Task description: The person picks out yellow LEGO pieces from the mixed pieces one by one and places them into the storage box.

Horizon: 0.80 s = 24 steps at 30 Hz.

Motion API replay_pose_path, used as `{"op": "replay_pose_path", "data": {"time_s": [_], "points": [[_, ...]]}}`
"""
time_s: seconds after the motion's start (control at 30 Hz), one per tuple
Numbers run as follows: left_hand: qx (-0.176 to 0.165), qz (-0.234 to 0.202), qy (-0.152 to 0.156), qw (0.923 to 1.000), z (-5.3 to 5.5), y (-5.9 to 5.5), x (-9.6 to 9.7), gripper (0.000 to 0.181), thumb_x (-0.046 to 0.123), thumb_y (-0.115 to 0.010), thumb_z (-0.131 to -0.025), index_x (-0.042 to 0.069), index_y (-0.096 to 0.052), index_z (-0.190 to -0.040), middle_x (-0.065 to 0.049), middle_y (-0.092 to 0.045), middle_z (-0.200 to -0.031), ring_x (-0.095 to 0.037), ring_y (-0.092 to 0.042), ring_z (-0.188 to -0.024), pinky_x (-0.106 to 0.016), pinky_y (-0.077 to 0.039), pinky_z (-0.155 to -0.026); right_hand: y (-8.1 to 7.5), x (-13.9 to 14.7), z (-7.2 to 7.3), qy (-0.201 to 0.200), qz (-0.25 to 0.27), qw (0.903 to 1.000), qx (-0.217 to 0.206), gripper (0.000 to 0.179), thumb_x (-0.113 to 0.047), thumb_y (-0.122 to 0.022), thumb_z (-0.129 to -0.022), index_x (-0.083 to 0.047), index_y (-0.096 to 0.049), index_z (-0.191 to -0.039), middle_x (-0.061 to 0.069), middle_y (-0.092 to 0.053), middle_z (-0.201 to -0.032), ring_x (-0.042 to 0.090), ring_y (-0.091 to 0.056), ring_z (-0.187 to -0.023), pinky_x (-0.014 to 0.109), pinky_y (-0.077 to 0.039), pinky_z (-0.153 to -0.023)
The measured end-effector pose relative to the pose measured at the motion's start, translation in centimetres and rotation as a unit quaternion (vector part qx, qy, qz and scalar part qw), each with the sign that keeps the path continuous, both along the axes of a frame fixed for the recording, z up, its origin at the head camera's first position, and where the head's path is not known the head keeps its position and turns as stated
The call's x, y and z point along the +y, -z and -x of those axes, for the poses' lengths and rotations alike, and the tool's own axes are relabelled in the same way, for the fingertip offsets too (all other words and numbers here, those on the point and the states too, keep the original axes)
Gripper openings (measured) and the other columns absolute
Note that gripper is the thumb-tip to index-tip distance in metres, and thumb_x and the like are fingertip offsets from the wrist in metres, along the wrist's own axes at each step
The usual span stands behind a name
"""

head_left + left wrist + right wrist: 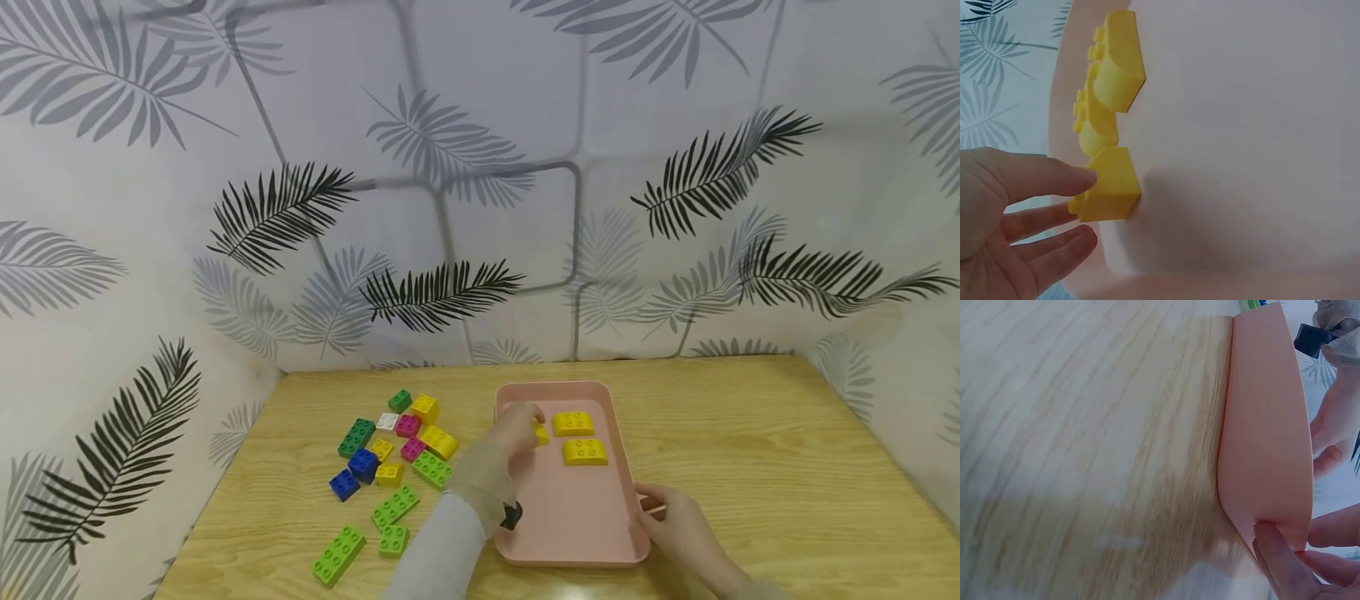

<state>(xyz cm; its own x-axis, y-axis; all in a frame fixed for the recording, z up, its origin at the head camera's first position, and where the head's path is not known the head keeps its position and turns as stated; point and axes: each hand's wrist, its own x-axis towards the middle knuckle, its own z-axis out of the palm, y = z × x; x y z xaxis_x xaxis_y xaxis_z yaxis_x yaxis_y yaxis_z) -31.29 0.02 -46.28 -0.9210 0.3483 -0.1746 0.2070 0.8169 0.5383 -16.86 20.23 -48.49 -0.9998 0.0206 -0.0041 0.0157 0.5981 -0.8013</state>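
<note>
My left hand (512,435) reaches into the far left part of a pink tray (568,521). In the left wrist view its thumb and fingers pinch a yellow brick (1113,182) with a sloped side, low against the tray floor. Two yellow curved bricks, one (573,423) farther back and one (585,452) nearer, lie to the right of that hand inside the tray. My right hand (681,523) grips the tray's near right side, thumb at the rim and fingertips pressed on the outer wall (1266,425).
Left of the tray, loose bricks spread over the wooden table (765,450). Among them are a blue brick (363,464), a white brick (387,422), a dark green brick (356,437) and a long light green brick (339,556). A leaf-patterned cloth (480,225) hangs behind.
</note>
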Motion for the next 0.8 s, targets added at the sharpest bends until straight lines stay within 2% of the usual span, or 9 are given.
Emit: {"op": "replay_pose_path", "data": {"time_s": [0.2, 0.27, 0.37, 0.5, 0.57, 0.63, 0.7, 0.8], "points": [[-0.004, -0.024, -0.009, 0.9997, -0.6, -0.8, -1.5, 0.035, -0.006, -0.062, -0.079, 0.004, -0.06, -0.112, -0.008, -0.058, -0.114, -0.02, -0.053, -0.094, -0.035, -0.046, -0.086, 0.1, 0.2, 0.3, -0.005, 0.012, 0.9999, -0.005, 0.035, 0.006, -0.062, -0.077, 0.015, -0.057, -0.11, 0.015, -0.065, -0.081, 0.026, -0.065, -0.07, 0.029, -0.054, -0.057], [0.006, -0.021, -0.011, 0.9997, -0.8, -1.2, -2.3, 0.033, -0.003, -0.062, -0.081, 0.005, -0.06, -0.113, -0.007, -0.057, -0.117, -0.021, -0.053, -0.099, -0.036, -0.046, -0.088, 0.1, 0.2, 0.4, -0.004, 0.014, 0.9999, -0.008, 0.034, 0.006, -0.063, -0.077, 0.015, -0.057, -0.109, 0.014, -0.065, -0.08, 0.026, -0.064, -0.069, 0.029, -0.054, -0.057], [0.037, -0.011, -0.002, 0.9992, -1.1, -1.8, -3.7, 0.029, 0.002, -0.06, -0.084, 0.003, -0.06, -0.114, -0.01, -0.055, -0.12, -0.024, -0.051, -0.109, -0.038, -0.044, -0.093, 0.0, 0.3, 0.4, -0.008, 0.017, 0.9998, -0.011, 0.034, 0.006, -0.063, -0.077, 0.016, -0.057, -0.109, 0.014, -0.064, -0.08, 0.026, -0.064, -0.07, 0.029, -0.054, -0.056], [0.067, -0.014, -0.008, 0.9976, -1.6, -2.4, -6.4, 0.029, 0.008, -0.058, -0.087, 0.003, -0.059, -0.115, -0.013, -0.052, -0.125, -0.028, -0.047, -0.117, -0.042, -0.04, -0.097, -0.2, 0.4, 0.4, -0.012, 0.028, 0.9993, -0.022, 0.035, 0.007, -0.063, -0.076, 0.016, -0.056, -0.11, 0.014, -0.064, -0.08, 0.026, -0.065, -0.071, 0.028, -0.054, -0.054], [0.07, -0.019, -0.016, 0.9972, -1.9, -2.6, -8.0, 0.03, 0.008, -0.057, -0.087, 0.003, -0.059, -0.116, -0.014, -0.05, -0.127, -0.03, -0.045, -0.119, -0.044, -0.04, -0.097, -0.4, 0.5, 0.4, -0.012, 0.031, 0.9989, -0.032, 0.035, 0.008, -0.062, -0.077, 0.016, -0.056, -0.11, 0.014, -0.064, -0.081, 0.027, -0.065, -0.071, 0.029, -0.054, -0.054], [0.076, -0.009, -0.028, 0.9967, -2.3, -2.7, -9.6, 0.03, 0.006, -0.058, -0.086, 0.003, -0.059, -0.116, -0.015, -0.049, -0.127, -0.031, -0.047, -0.118, -0.044, -0.042, -0.094, -0.6, 0.4, 0.4, -0.012, 0.031, 0.9987, -0.039, 0.035, 0.008, -0.061, -0.077, 0.016, -0.055, -0.111, 0.014, -0.064, -0.081, 0.027, -0.065, -0.072, 0.029, -0.054, -0.054], [0.087, 0.012, -0.04, 0.9953, -2.7, -2.7, -11.2, 0.031, 0.002, -0.058, -0.084, 0.001, -0.059, -0.115, -0.018, -0.05, -0.125, -0.033, -0.05, -0.112, -0.042, -0.047, -0.085, -0.7, 0.4, 0.4, -0.014, 0.027, 0.9987, -0.041, 0.035, 0.008, -0.061, -0.076, 0.016, -0.055, -0.11, 0.014, -0.064, -0.081, 0.027, -0.064, -0.072, 0.03, -0.054, -0.054], [0.101, 0.032, -0.071, 0.9919, -3.4, -2.4, -13.3, 0.031, -0.003, -0.058, -0.083, -0.002, -0.059, -0.113, -0.02, -0.054, -0.118, -0.033, -0.054, -0.104, -0.04, -0.049, -0.079, -0.8, 0.3, 0.3, -0.016, 0.019, 0.9991, -0.035, 0.035, 0.008, -0.062, -0.076, 0.016, -0.056, -0.109, 0.013, -0.064, -0.08, 0.027, -0.064, -0.072, 0.029, -0.054, -0.054]]}}
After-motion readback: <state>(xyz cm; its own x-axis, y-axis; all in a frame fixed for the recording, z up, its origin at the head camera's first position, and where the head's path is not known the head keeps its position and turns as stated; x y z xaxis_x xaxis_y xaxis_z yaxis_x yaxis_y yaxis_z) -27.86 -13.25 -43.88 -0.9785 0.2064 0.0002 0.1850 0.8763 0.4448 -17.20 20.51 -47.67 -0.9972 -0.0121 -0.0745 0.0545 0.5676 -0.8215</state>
